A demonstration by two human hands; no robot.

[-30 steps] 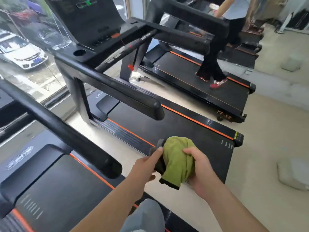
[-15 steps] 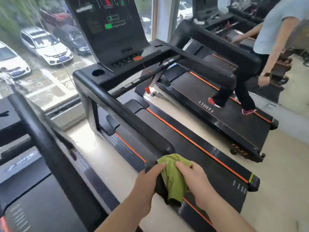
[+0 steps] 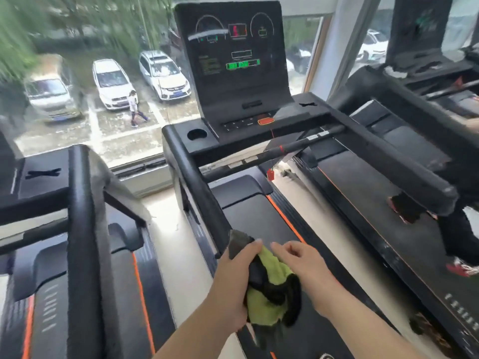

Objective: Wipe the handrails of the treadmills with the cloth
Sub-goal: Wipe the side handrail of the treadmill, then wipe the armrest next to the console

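We see three treadmills (image 3: 233,60). Our left hand (image 3: 233,278) grips one green cloth (image 3: 272,265) at a handrail (image 3: 197,182) end; our right hand (image 3: 300,263) is just beside it, fingers relaxed.

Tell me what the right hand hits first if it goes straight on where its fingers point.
Most likely the green cloth, bunched at the near end of the handrail and gripped by the left hand. The right hand points toward it, fingers loose; contact is unclear.

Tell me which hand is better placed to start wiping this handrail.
Left. The left hand grips the green cloth at the near end of the handrail; the right hand hovers beside it, fingers loose.
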